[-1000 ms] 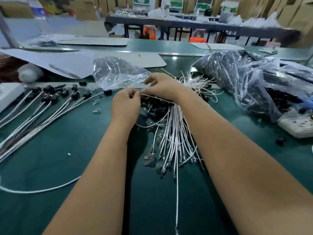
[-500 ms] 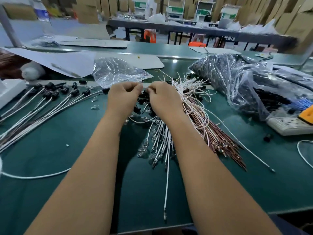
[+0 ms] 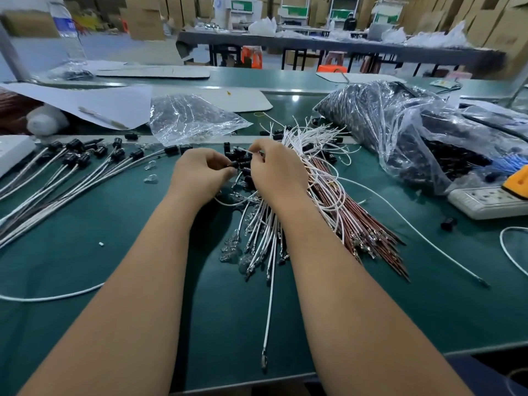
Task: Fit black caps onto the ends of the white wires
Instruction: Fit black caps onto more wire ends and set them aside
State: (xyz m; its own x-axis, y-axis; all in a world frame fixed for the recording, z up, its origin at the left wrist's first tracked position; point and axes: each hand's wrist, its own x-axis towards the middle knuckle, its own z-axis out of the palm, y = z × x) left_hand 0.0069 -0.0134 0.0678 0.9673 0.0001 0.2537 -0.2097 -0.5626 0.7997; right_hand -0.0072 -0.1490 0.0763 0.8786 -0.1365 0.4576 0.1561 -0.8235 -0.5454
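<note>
A loose bundle of white wires (image 3: pixel 265 232) lies on the green table (image 3: pixel 114 261), with small black caps (image 3: pixel 243 154) heaped at its far end. My left hand (image 3: pixel 200 175) pinches a black cap (image 3: pixel 233 164) at its fingertips. My right hand (image 3: pixel 275 170) pinches the end of a white wire (image 3: pixel 243 150) right beside that cap, fingers curled. The two hands almost touch above the heap. Finished white wires with black caps (image 3: pixel 74 161) lie fanned out at the left.
A bundle of brown wires (image 3: pixel 363 224) lies right of my right arm. A big plastic bag of black parts (image 3: pixel 400 132) sits at the right, a crumpled clear bag (image 3: pixel 188 118) behind the hands, a white power strip (image 3: pixel 488 200) at the right edge.
The view has tilted down and pulled back. Both hands stayed over the cap heap, and a black cap now shows between the fingertips of my left hand.
</note>
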